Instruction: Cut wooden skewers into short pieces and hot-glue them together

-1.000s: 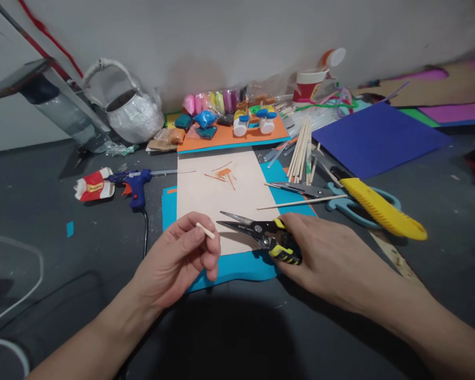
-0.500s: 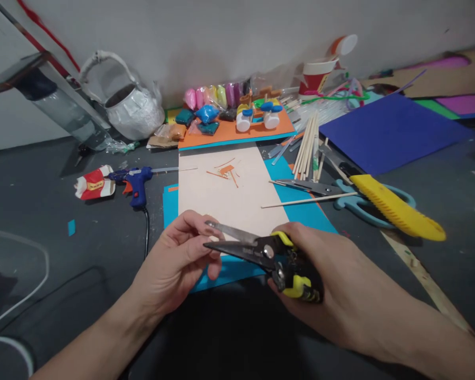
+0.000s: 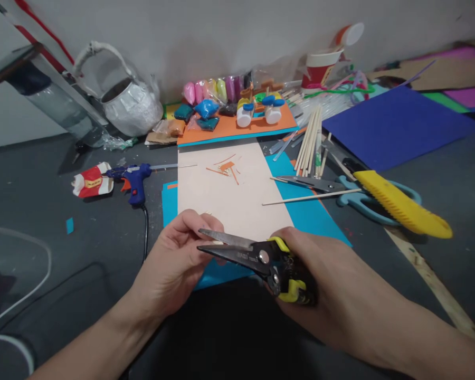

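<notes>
My right hand (image 3: 320, 264) is wrapped round the black-and-yellow handles of heavy-duty snips (image 3: 257, 257), whose blades point left and stand slightly apart. Between the blades shows the pale end of a small wooden stick (image 3: 217, 242). My left hand (image 3: 186, 253) pinches that stick with thumb and fingertips, close to the blade tips; most of it is hidden by the fingers. Under and beyond both hands lies a cream sheet (image 3: 237, 206) over blue sheets (image 3: 316, 221). Orange scraps (image 3: 227, 167) and thin slivers lie on the cream sheet.
To the left is a blue glue gun (image 3: 138, 182) with its cord. At the right lie blue-handled scissors (image 3: 364, 203), a yellow utility knife (image 3: 404, 203) and several wooden sticks (image 3: 309, 140). Behind stand a silver basket (image 3: 132, 111), clay packets (image 3: 206, 108) and a small wheeled model (image 3: 259, 113).
The snips' blades have closed somewhat and shifted slightly left around the stick. My left fingers have curled in a little. The whole view has tilted slightly.
</notes>
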{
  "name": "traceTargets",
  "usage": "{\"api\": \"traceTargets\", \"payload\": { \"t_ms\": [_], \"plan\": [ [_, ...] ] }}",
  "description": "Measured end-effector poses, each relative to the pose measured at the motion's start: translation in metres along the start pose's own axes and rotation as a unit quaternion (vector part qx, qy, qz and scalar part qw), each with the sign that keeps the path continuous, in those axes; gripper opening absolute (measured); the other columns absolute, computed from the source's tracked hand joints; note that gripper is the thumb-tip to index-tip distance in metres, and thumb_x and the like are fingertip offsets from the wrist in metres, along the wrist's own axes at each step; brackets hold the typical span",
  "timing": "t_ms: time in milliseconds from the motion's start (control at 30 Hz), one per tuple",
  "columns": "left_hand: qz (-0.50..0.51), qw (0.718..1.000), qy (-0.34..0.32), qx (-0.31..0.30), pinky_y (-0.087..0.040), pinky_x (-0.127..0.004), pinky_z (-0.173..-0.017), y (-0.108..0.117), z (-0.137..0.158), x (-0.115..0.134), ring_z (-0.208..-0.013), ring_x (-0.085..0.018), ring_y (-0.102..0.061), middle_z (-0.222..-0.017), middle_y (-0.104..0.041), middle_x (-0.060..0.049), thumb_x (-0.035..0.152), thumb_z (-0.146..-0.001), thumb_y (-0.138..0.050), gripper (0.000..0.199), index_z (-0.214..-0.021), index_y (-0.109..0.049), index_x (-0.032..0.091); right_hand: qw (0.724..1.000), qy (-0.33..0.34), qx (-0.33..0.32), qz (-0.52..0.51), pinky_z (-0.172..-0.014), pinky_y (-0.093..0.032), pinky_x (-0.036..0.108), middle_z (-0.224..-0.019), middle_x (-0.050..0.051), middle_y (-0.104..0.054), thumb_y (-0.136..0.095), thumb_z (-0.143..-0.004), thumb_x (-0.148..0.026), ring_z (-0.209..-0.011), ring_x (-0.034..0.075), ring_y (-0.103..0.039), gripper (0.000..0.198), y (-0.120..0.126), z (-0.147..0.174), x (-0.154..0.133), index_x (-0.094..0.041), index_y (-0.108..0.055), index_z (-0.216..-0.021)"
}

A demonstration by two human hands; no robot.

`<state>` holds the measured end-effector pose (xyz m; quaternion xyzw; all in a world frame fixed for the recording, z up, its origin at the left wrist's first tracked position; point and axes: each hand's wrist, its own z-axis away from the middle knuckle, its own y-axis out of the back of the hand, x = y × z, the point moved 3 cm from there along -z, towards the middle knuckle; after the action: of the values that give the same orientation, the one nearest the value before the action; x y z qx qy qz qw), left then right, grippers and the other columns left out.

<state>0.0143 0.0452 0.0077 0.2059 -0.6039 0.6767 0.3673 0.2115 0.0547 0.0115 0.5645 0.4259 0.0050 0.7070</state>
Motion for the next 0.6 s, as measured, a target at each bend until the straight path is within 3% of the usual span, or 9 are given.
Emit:
{"api": "traceTargets", "payload": {
  "t_ms": [233, 433, 600],
  "plan": [
    [-0.009, 0.999, 0.019, 0.034, -0.048, -0.017, -0.057, 0.002, 0.001, -0.005, -0.058, -0.008, -0.061, -0.068, -0.063, 0.005, 0.018, -0.069, -0.086, 0.024, -0.067, -0.062, 0.017, 0.999, 0.018, 0.03, 0.036, -0.047, -0.029, 0.025, -0.062, -0.002, -0.058, -0.054, -0.072, -0.016, -0.05, 0.015, -0.05, 0.016, -0.001, -0.001, 0.003, -0.024, -0.045, -0.083],
    [-0.01, 0.999, 0.009, 0.034, -0.05, -0.019, -0.059, 0.001, -0.002, -0.005, -0.059, -0.007, -0.058, -0.064, -0.06, 0.005, 0.016, -0.072, -0.083, 0.02, -0.07, -0.063, 0.018, 0.998, -0.045, 0.041, 0.009, -0.046, -0.03, 0.025, -0.062, -0.002, -0.058, -0.057, -0.075, -0.026, -0.047, 0.014, -0.046, 0.015, 0.004, -0.008, 0.004, -0.025, -0.043, -0.079],
    [-0.054, 0.998, 0.0, 0.018, -0.049, -0.021, -0.062, 0.002, 0.0, -0.005, -0.062, -0.009, -0.06, -0.071, -0.063, 0.003, 0.017, -0.079, -0.077, 0.016, -0.076, -0.062, 0.019, 0.993, -0.064, 0.062, 0.072, -0.051, -0.034, 0.027, -0.065, -0.001, -0.059, -0.058, -0.072, -0.028, -0.051, 0.017, -0.051, 0.017, 0.009, -0.014, 0.01, -0.024, -0.045, -0.082]
  ]
}}
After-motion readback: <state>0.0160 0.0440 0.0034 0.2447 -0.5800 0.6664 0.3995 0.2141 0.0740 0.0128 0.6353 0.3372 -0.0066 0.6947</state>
